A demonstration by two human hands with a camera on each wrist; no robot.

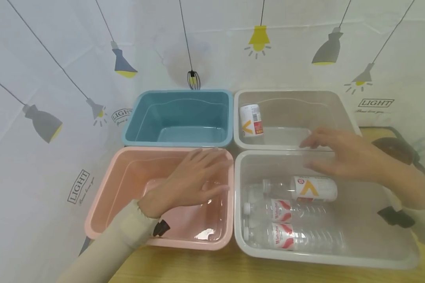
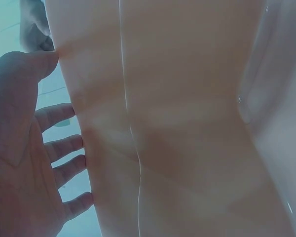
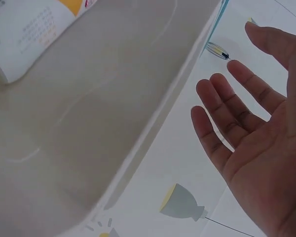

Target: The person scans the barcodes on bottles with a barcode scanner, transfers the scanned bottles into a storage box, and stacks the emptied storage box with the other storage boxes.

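Note:
My left hand (image 1: 191, 181) is over the pink basin (image 1: 113, 177), its fingers loosely extended and holding nothing. In the left wrist view its fingertips (image 2: 79, 200) overlap the basin's edge. My right hand (image 1: 343, 155), empty with relaxed fingers, hovers above the front grey-white basin (image 1: 368, 236), near the wall shared with the rear one. Below it lies a white can (image 1: 316, 188) with an orange mark, in line with a clear bottle neck. Two clear plastic bottles (image 1: 301, 212) with red-and-white labels lie beside it. A similar white can (image 1: 251, 120) leans in the rear grey-white basin (image 1: 290, 147).
A blue basin (image 1: 177, 144) stands behind the pink one, left of the rear grey-white basin. All four share a wooden table (image 1: 177, 267). A white backdrop (image 1: 212, 35) printed with lamps rises behind. A dark round object (image 1: 393, 149) sits at the right.

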